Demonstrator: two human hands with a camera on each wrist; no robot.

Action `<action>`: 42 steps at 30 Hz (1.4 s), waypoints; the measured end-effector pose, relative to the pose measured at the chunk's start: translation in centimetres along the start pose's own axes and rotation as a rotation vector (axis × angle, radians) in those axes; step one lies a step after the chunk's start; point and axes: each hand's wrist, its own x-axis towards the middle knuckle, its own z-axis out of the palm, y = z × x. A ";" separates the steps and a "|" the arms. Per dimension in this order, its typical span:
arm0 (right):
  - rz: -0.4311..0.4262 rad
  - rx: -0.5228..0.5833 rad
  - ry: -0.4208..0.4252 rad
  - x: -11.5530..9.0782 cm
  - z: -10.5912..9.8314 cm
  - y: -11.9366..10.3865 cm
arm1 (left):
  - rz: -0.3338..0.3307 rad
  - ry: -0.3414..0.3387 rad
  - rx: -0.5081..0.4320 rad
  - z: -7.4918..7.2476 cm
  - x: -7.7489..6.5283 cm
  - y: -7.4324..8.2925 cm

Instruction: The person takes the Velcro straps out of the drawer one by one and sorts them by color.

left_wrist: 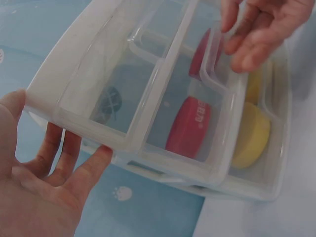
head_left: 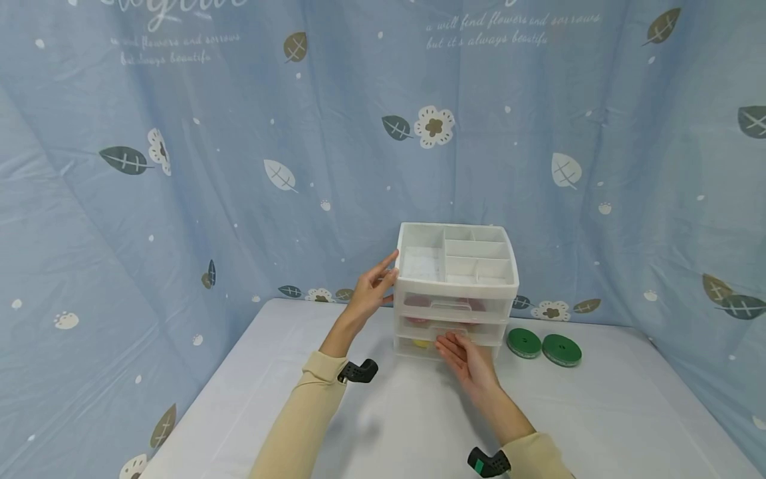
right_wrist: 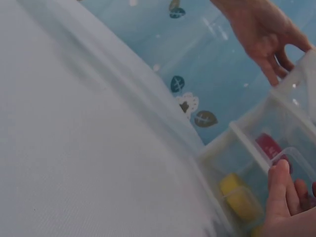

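Observation:
A white plastic drawer unit (head_left: 456, 290) with three clear drawers stands on the table. My left hand (head_left: 366, 296) rests against its left side, fingers spread along the upper edge. Low at the front, my right hand (head_left: 471, 364) has its fingertips right at the middle drawer's handle (left_wrist: 212, 61), palm turned up and fingers loosely bent. Through the middle drawer show red objects, one a rounded block (left_wrist: 190, 128) with white lettering. Yellow rounded objects (left_wrist: 252, 136) lie in the bottom drawer. The unit's top has an open tray (head_left: 421, 261) divided into several compartments.
Two green flat spools (head_left: 524, 342) lie side by side on the table, right of the drawer unit. A white cloth covers the table (head_left: 395, 412). Behind and at both sides hangs a blue curtain (head_left: 347, 133) with leaves and flowers, close behind the unit.

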 end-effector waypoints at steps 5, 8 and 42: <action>-0.016 0.002 0.008 0.3 -0.4 0.4 | 0.005 -0.001 0.004 0.0 0.0 -0.1; -0.026 0.026 0.001 0.3 -0.3 0.1 | -0.003 0.004 -0.001 0.0 0.0 -0.1; -0.015 0.085 -0.013 0.1 -0.1 -0.3 | -0.001 0.000 0.004 -0.1 0.1 -0.2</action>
